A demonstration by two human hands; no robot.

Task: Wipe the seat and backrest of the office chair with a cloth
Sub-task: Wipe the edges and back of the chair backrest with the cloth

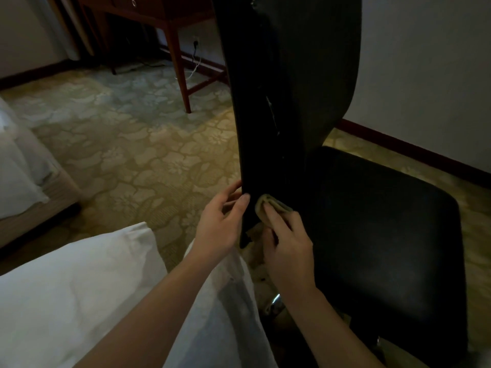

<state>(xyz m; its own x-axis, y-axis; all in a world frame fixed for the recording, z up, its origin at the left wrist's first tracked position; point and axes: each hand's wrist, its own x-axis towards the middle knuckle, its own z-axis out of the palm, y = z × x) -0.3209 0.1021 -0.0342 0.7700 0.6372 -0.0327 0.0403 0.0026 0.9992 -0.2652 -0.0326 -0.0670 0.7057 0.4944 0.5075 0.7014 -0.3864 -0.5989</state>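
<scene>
A black office chair stands in front of me, its tall backrest [287,83] seen almost edge-on and its padded seat [385,229] to the right. My left hand [220,221] grips the backrest's lower left edge, thumb on the near face and fingers behind. My right hand [287,248] presses a folded yellowish cloth [268,203] against the lower part of the backrest, fingers laid over the cloth. Part of the cloth is hidden under that hand.
A bed with white bedding [79,288] lies at the lower left, another bed edge [24,166] further left. A wooden desk [170,27] stands at the back with a cable at a wall socket [196,43]. Patterned carpet [127,144] surrounds the chair. A chrome chair part [276,298] shows below.
</scene>
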